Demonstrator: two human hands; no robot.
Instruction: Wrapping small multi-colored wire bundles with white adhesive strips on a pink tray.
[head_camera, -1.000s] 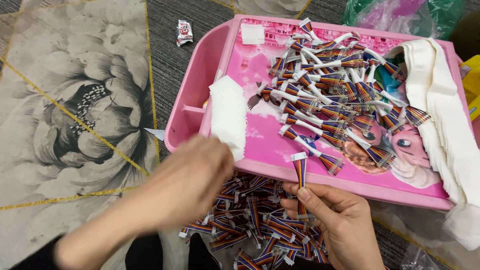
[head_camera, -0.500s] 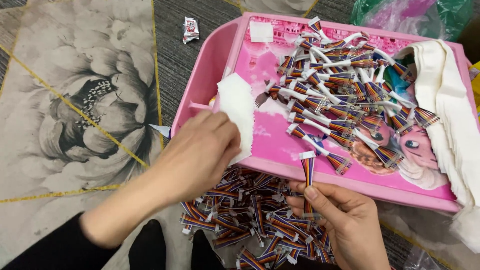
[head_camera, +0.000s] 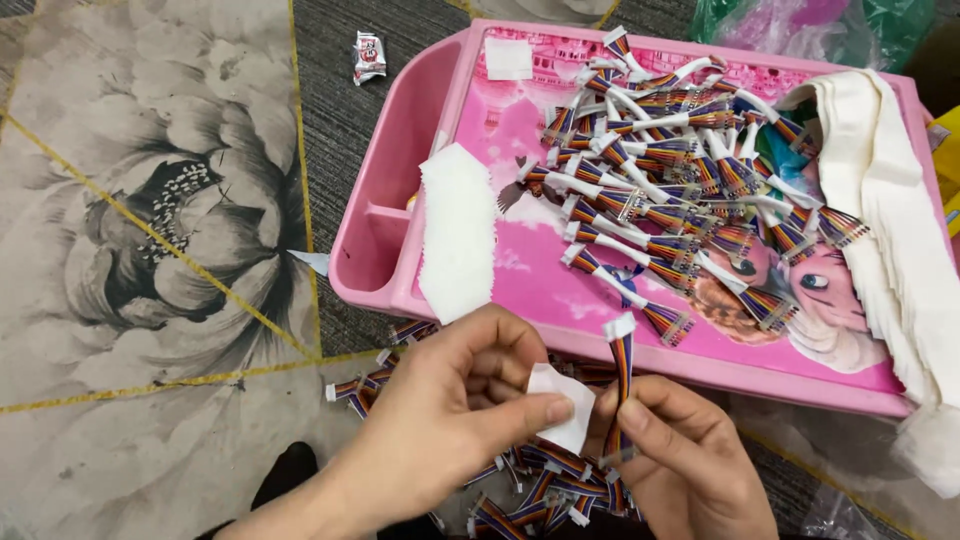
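Hands meet just below the near edge of the pink tray, seen from the head camera. The left hand pinches a small white label between thumb and forefinger, its face turned toward the cable, probably so it can be applied there. The right hand pinches one rainbow ribbon cable and holds it upright, white connector at top, close beside the label.

On the tray lies a heap of similar cables, and a white strip of labels rests near its left compartment, within easy reach. More cables lie on the floor under the hands. Folded white cloth hangs over the tray's right side. A small red-and-white wrapper lies on the carpet left of the tray's far corner.
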